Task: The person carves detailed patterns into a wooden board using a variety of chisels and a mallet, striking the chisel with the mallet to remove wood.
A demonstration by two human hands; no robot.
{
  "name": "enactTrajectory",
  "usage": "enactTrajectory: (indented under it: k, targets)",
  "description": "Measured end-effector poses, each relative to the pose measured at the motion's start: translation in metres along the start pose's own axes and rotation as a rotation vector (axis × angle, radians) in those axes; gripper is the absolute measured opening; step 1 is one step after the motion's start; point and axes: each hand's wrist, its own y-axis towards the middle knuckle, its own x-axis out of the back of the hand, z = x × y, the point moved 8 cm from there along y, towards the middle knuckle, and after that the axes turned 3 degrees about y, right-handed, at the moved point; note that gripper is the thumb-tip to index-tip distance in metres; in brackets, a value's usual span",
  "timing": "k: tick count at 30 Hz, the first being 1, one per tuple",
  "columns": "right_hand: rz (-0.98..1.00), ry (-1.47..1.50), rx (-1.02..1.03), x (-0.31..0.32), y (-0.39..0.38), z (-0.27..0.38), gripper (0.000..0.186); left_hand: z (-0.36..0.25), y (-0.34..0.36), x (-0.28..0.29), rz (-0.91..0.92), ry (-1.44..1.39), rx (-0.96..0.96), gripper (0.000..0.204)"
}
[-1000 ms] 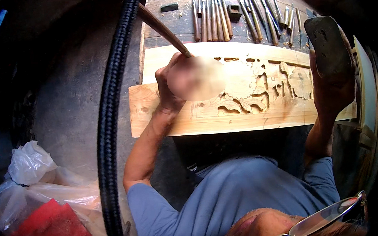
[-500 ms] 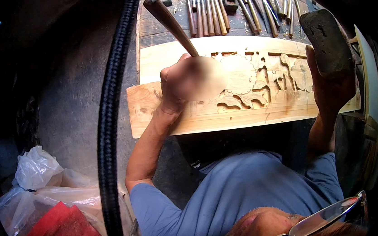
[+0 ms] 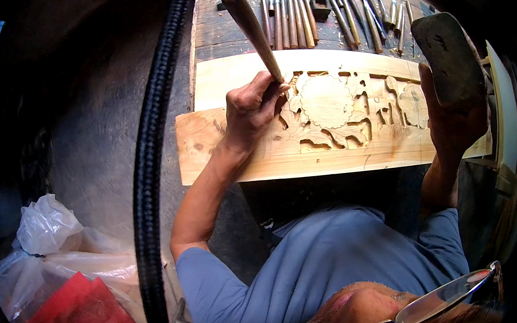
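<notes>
My left hand is closed round the lower part of a carving chisel. Its long brown handle leans up and to the left, and its cutting end is hidden at my fingers, over the left side of the carving. Beneath lies a pale wooden panel with a scalloped round shape and several cut-out hollows. On the right, my right hand grips a dark block-shaped mallet, raised over the panel's right end. The mallet's handle is mostly hidden by its head and my hand.
Several chisels lie in a row along the back of the worktable, with more gouges to their right. A small dark block sits between them. Plastic bags and a red sheet are at lower left.
The top of the chisel has shifted right, and my left hand has turned slightly with it. My right hand and the mallet stay nearly in place.
</notes>
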Motion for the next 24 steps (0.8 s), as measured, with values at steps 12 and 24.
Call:
enactTrajectory:
  k: [12,24]
  targets:
    - [-0.023,0.028,0.014,0.001,0.0,0.004,0.059,-0.008,-0.001,0.003,-0.04,0.034,-0.069,0.013]
    - [0.118,-0.031,0.184,-0.023,0.036,-0.01,0.062,-0.029,-0.004,-0.002,-0.018,0.191,-0.273,0.019]
